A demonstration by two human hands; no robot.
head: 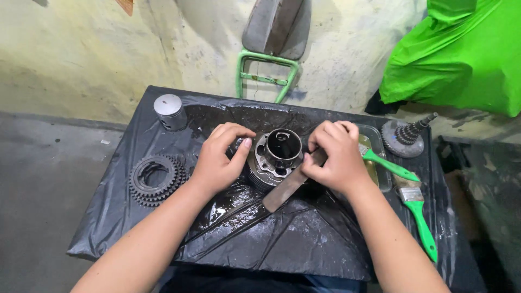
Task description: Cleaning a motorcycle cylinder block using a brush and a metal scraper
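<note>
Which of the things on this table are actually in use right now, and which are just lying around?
In use:
- metal cylinder part, steadied by left hand
- flat metal blade, gripped by right hand

Lying about:
- piston
- gear rings
- gear shaft
- two green-handled brushes
- clear tray

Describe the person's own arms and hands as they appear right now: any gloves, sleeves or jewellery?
Both arms are bare from hand to past the elbow: no sleeves in view. The left hand and right hand wear no gloves, rings, watch or bands. Fingernails are short.
</note>
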